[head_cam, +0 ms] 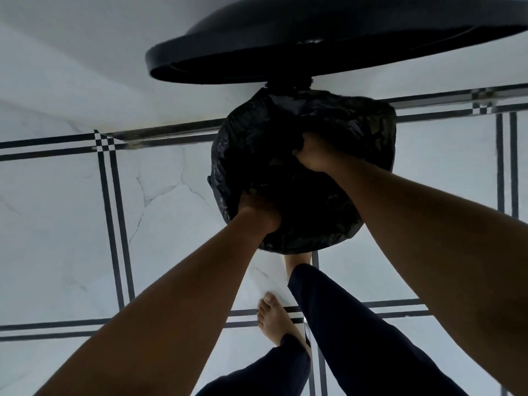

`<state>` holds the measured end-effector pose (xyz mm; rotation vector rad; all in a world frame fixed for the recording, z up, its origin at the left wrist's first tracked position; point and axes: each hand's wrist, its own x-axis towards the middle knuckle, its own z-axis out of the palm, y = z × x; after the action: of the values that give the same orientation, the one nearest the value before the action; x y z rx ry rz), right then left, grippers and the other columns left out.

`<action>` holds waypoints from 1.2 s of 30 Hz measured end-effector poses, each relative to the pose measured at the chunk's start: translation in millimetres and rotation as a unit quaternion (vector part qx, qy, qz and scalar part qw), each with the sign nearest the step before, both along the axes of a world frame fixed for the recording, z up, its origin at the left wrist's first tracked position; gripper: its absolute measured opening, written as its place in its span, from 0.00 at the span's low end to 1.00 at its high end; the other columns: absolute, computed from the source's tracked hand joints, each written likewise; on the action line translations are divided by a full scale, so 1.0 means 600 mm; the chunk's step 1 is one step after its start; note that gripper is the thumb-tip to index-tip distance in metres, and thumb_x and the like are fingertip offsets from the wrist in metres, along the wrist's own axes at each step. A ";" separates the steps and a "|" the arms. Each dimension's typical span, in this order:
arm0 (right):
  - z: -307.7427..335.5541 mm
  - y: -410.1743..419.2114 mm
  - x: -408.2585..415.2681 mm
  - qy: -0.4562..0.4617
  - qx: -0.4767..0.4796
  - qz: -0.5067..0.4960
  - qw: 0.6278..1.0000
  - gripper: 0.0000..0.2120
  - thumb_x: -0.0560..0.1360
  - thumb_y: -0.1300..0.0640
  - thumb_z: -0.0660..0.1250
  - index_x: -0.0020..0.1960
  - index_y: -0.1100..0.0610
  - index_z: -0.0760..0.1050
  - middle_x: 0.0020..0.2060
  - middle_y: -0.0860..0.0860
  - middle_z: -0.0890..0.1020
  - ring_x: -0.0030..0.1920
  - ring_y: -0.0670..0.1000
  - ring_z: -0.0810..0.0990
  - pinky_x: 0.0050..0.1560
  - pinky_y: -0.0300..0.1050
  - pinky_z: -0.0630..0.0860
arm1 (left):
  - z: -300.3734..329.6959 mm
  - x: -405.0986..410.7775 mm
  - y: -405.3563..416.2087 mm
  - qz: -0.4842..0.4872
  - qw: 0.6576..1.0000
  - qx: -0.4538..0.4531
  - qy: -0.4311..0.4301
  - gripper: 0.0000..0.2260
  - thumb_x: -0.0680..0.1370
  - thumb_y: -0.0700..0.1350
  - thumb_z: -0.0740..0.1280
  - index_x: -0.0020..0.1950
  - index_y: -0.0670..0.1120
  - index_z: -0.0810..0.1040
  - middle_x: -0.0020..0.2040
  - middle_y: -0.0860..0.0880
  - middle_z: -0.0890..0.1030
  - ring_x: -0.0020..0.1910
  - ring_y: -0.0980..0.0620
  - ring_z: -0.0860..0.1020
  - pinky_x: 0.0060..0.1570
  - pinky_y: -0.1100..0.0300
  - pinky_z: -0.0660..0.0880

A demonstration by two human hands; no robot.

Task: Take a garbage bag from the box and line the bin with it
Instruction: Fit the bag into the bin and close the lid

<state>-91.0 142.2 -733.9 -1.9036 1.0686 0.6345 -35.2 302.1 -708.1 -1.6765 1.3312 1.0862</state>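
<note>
Two bare forearms enter from the lower corners and converge on the bin, both extended nearly straight and sloping downward away from the camera. Between them, dark trouser legs and a bare foot stand on the pale tiled floor, which is crossed by paired dark lines; a second foot shows just beneath the bin's near edge. The left hand meets the near-left rim of the bin, knuckles up, its fingers curled into the black plastic and gripping a fold of the garbage bag. The right hand reaches further in, over the middle of the opening, its fingers likewise bent down and closed on the bag's film. The bag is draped over the mouth of the round bin, crumpled, covering rim and upper wall; its opening faces up toward the camera, so the long axis runs vertically into the bin. Beyond, the black lid stands raised on its hinge at the far side, against the white wall.
</note>
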 end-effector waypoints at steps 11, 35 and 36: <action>0.022 0.037 -0.008 -0.008 -0.028 -0.021 0.999 0.28 0.82 0.57 0.62 0.80 0.57 0.59 0.76 0.61 0.65 0.76 0.63 0.64 0.76 0.55 0.64 | 0.005 -0.012 -0.014 0.061 0.973 -0.220 0.013 0.16 0.84 0.51 0.62 0.64 0.44 0.81 0.62 0.42 0.83 0.65 0.40 0.78 0.64 0.49 0.73; 0.158 -0.053 -0.036 -0.043 -0.107 -0.282 0.952 0.24 0.84 0.40 0.50 0.53 0.58 0.76 0.51 0.57 0.81 0.54 0.60 0.78 0.49 0.49 0.68 | 0.119 0.169 -0.037 0.729 0.597 -0.311 0.124 0.21 0.83 0.61 0.60 0.56 0.48 0.85 0.54 0.47 0.86 0.56 0.46 0.84 0.65 0.45 0.78; 0.160 -0.059 -0.032 -0.022 -0.102 -0.269 0.957 0.25 0.84 0.43 0.49 0.58 0.59 0.77 0.55 0.59 0.81 0.57 0.61 0.78 0.50 0.49 0.69 | 0.114 0.173 -0.038 0.729 0.597 -0.310 0.126 0.22 0.83 0.61 0.59 0.55 0.46 0.85 0.54 0.46 0.86 0.55 0.46 0.84 0.64 0.46 0.79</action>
<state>-109.9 106.8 -637.9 -1.6691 1.5902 0.1743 68.7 279.0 -639.9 -3.4226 0.0456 1.8158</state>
